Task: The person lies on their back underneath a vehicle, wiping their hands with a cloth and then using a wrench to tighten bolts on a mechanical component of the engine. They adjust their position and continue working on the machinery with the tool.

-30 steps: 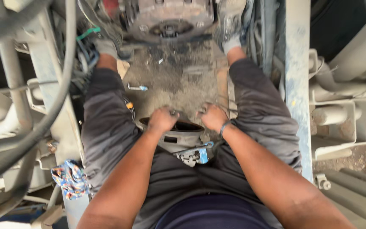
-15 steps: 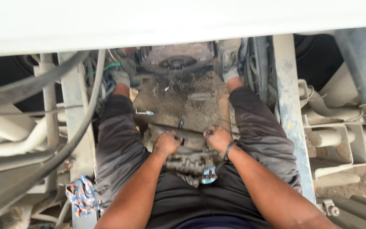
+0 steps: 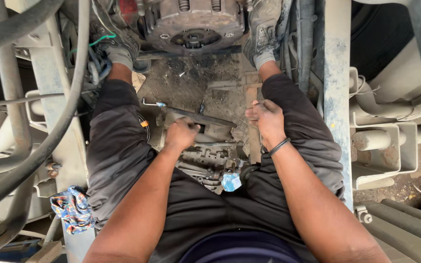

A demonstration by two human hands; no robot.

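The long dark flat metal bar point(image 3: 198, 117) lies across the greasy grey metal assembly point(image 3: 205, 158) between the seated person's thighs. The left hand point(image 3: 181, 134) is closed in a fist on the bar. The right hand point(image 3: 265, 119) rests loosely curled against the right thigh, holding nothing, with a round rusty cast housing point(image 3: 193, 24) beyond between the feet.
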